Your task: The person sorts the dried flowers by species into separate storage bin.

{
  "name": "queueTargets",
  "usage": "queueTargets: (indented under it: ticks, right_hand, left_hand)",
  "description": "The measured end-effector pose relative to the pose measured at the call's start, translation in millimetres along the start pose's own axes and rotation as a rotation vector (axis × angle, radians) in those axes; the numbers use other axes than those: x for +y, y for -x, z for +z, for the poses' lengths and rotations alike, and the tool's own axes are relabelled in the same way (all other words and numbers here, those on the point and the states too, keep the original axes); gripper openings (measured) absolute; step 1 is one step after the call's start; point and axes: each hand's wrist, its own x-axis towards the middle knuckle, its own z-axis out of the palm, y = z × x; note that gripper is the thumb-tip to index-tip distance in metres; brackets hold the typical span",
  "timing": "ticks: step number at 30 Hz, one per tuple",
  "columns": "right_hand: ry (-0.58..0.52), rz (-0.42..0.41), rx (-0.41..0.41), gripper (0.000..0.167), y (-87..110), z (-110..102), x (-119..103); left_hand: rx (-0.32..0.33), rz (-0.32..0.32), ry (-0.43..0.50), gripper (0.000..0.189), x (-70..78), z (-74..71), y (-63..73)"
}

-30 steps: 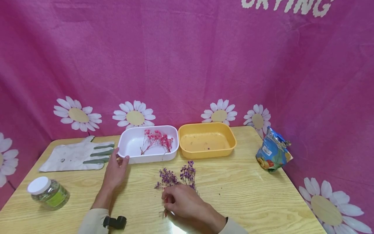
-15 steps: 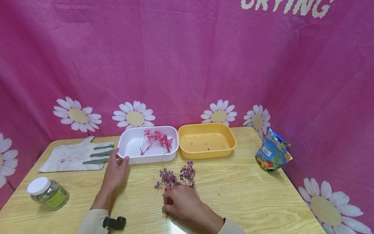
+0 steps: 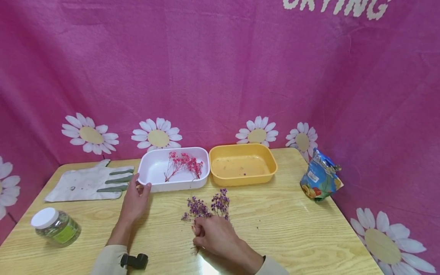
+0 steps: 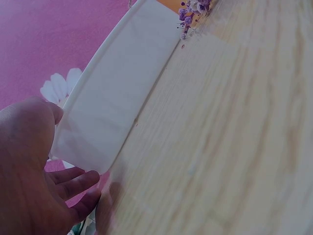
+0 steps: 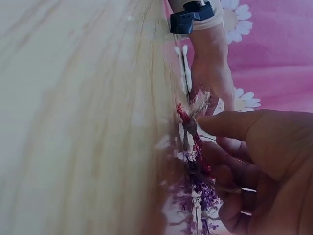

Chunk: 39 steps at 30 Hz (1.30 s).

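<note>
Partly hidden — purple flowers [image 3: 198, 207], blurred red sprig [image 5: 198, 149]

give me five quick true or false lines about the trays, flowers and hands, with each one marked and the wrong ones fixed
1. Pink flowers lie in the white tray. True.
2. The yellow tray stands to the left of the white tray. False: it stands to the right.
3. The left hand holds the lidded jar. False: it is at the white tray's near left corner.
4. The right hand is beside the purple flowers. True.
5. The blue packet lies inside the yellow tray. False: it is on the table, right of that tray.
</note>
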Motion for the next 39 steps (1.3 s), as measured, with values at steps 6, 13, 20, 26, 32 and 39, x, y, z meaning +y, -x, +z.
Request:
queueTargets:
  ticks: [6, 13, 20, 26, 32, 39]
  right_hand:
    - [0.062, 0.042, 0.024, 0.035, 2.4, -1.3, -0.4]
    - [0.047, 0.108, -0.001, 0.028, 5.3, -3.3, 1.2]
    - [0.005, 0.198, -0.012, 0.025, 9.3, -2.7, 1.3]
    - [-0.004, 0.206, 0.007, 0.019, 12.9, -2.0, 3.7]
    - [-0.020, 0.178, 0.023, 0.017, 13.9, -2.6, 4.5]
    - [-0.071, 0.119, 0.045, 0.021, 9.8, -0.8, 2.6]
  left_hand:
    - [-0.004, 0.004, 0.008, 0.068, -0.1, 0.1, -0.7]
    - [-0.005, 0.005, 0.006, 0.067, 2.4, -0.7, 0.3]
    - [0.015, 0.013, -0.005, 0.067, 1.1, 0.6, -0.2]
    - [0.014, 0.004, 0.006, 0.067, 0.3, 2.0, -0.2]
    - [-0.010, -0.009, 0.010, 0.068, -0.3, 1.4, 0.0]
    - [-0.009, -0.007, 0.020, 0.068, 0.8, 0.0, 0.9]
